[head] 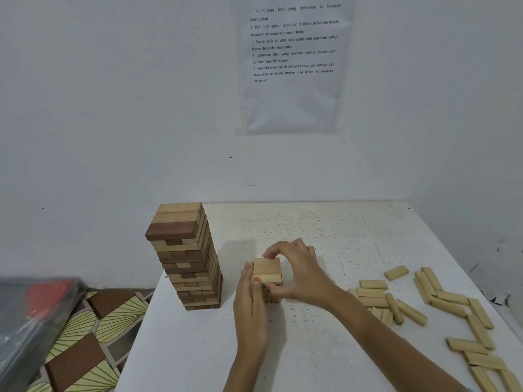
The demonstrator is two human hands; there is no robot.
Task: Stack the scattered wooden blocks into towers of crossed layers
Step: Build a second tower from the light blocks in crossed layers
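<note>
Risk: an uneven squeeze from either hand could skew or knock the short stack of pale wooden blocks (267, 271), and a shove leftward might topple the tall tower of brown and tan blocks (186, 258) standing near it. Pose: left hand (250, 301) flat, fingers straight, pressing the stack's left side; right hand (297, 270) curled, fingers over the far top edge, thumb on the near face, pinching the upper layers. Stack sits mid white speckled surface (311, 227). Loose pale wooden blocks (452, 306) lie scattered well to the right.
</note>
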